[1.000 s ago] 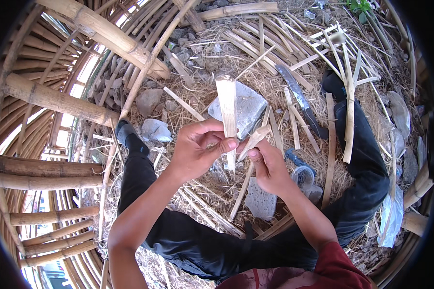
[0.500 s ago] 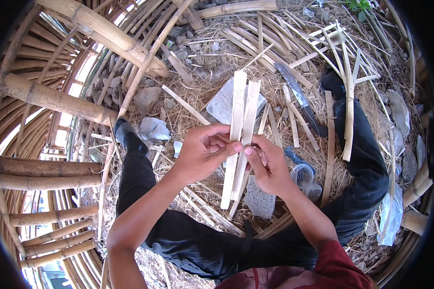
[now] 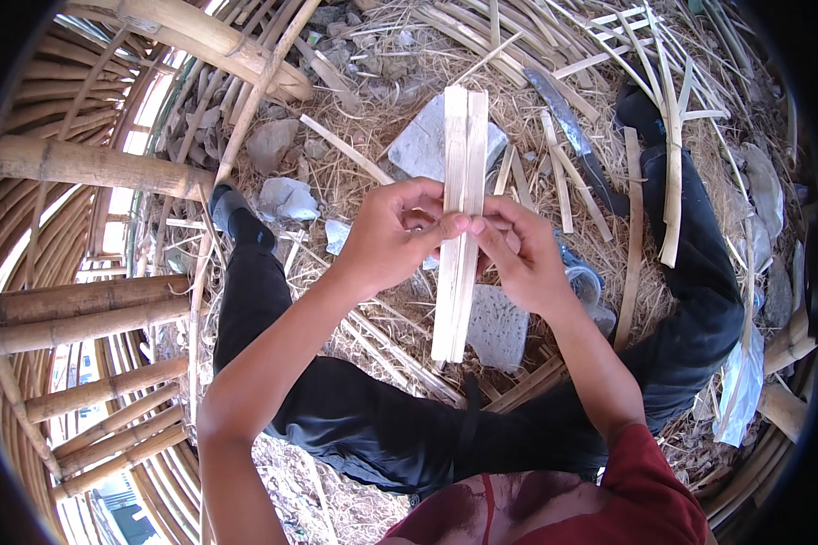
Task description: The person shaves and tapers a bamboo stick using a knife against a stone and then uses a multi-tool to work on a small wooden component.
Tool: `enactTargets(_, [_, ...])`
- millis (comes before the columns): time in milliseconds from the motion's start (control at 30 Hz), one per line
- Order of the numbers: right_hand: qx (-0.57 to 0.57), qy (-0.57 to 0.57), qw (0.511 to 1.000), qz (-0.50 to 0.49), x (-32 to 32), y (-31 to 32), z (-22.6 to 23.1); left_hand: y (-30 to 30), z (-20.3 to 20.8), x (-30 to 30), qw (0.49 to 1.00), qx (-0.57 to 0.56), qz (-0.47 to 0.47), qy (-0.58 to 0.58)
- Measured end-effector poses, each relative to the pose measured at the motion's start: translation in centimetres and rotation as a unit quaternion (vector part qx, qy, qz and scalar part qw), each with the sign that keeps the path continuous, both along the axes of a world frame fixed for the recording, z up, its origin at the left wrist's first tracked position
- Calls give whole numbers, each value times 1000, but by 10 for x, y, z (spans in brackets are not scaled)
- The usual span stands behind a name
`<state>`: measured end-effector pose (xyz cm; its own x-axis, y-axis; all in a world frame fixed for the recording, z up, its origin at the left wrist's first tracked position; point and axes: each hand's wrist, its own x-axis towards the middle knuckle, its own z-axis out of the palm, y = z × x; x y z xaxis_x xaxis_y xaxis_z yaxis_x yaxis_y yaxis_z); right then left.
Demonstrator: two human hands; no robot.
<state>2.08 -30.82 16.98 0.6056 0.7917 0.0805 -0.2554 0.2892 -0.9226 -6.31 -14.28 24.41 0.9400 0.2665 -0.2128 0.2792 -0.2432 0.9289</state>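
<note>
Two pale split bamboo strips [image 3: 464, 145] stand lengthwise before me, pressed edge to edge into one narrow bundle. My left hand [image 3: 393, 234] pinches them from the left between thumb and curled fingers. From the right, my right hand [image 3: 522, 258] grips the same strips, its thumb tip meeting the left thumb over them. Behind their upper part lies a flat grey stone block [image 3: 415, 143]. A second, pitted grey block [image 3: 500, 329] rests on the ground below my right hand. The fingertips behind the strips are partly hidden.
A long dark-bladed knife [image 3: 565, 127] lies on the straw right of the far block. Loose bamboo strips [image 3: 482, 41] pile up beyond. A clear plastic cup [image 3: 584, 285] sits by my right wrist. Bamboo poles [image 3: 100, 168] form a frame on the left; my outstretched legs [image 3: 254, 309] flank the area.
The two strips, spread apart at their far ends before, have come together side by side. My hands have risen slightly in the picture, and the whole view has shifted a little.
</note>
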Motion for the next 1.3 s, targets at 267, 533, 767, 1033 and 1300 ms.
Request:
enactTargets(267, [-19, -16, 1000, 3, 2, 1, -2, 1, -4, -2, 999, -21, 12, 47])
enactTargets(533, [-41, 1, 999, -2, 8, 4, -17, -3, -11, 5, 995, -28, 55, 75])
enactTargets(767, [-39, 1, 999, 9, 11, 4, -22, 3, -24, 5, 992, -51, 54, 102])
enactTargets(1033, [-51, 6, 999, 9, 9, 8, -30, 3, -25, 3, 990, -55, 50, 120])
enactTargets(1300, [-49, -15, 999, 4, 9, 5, -29, 1, -23, 6, 993, -18, 36, 108])
